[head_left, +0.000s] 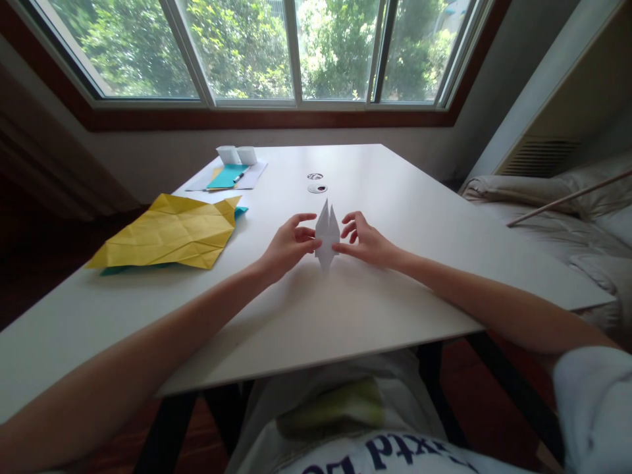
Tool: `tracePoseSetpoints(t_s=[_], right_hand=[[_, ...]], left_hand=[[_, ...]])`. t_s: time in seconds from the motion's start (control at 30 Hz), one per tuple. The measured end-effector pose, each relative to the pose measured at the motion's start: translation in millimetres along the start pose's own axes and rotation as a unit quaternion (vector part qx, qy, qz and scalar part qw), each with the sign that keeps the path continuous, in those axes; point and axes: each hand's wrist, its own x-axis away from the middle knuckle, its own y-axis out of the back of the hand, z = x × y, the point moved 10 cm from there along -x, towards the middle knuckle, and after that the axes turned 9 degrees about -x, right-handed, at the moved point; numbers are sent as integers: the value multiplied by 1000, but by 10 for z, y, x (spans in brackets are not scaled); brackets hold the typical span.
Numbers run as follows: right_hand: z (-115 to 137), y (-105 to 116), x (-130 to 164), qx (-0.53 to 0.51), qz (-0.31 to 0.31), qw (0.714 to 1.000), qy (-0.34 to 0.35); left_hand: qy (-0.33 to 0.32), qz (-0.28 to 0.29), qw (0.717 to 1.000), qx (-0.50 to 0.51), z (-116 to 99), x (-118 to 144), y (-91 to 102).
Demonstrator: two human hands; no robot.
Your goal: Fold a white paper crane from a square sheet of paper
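White folded paper (pixel 326 238) stands near the middle of the white table (pixel 405 217), two sharp points up, narrow tip down toward the person; its lower tip blends into the tabletop and the crease detail is too pale to read. Left to right: a creased yellow sheet (pixel 170 232) lies on the table's left part, with a teal sheet under it mostly hidden, only an edge and a corner showing. Behind it, a stack of papers with a teal card (pixel 227 176) and a pen on top, plus two small white folded pieces (pixel 237 155), small and hard to make out. Left hand (pixel 286 247) reaches in from the lower left, forearm long and straight, thumb and index pinching the paper's left edge at mid-height, the other fingers curled. The paper sits right between both hands, touched from both sides. Two small round things (pixel 316 183) lie just beyond it, unclear what they are. Right hand (pixel 365 242) comes from the lower right, fingertips closed on the right edge, upper fingers spread loosely; its sleeve is cut off at the frame corner. A bed with rumpled bedding (pixel 567 224) is at the right, partly cropped.
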Motion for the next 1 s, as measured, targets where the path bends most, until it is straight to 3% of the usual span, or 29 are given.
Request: tracePoseSetpoints(t_s=[0.1, 0.2, 0.4, 0.53, 0.67, 0.83, 1.0], right_hand=[[-75, -37, -45, -114, 27, 992, -39], [1, -77, -73, -212, 54, 976, -22], [102, 44, -90, -233, 16, 972, 23], [227, 119, -61, -169, -5, 981, 91], [493, 192, 65, -18, -42, 976, 214], [639, 66, 178, 130, -2, 939, 317], [509, -142, 163, 261, 76, 907, 323]], left_hand=[[-17, 1, 999, 34, -20, -20, 15], [-30, 20, 996, 79, -37, -26, -6], [-56, 12, 996, 67, -107, -17, 20], [-133, -39, 988, -68, -287, 37, 92], [-259, -69, 930, -252, -560, 180, 60], [-376, 3, 851, -366, -650, 305, -166], [-357, 103, 839, -397, -394, 214, -305]])
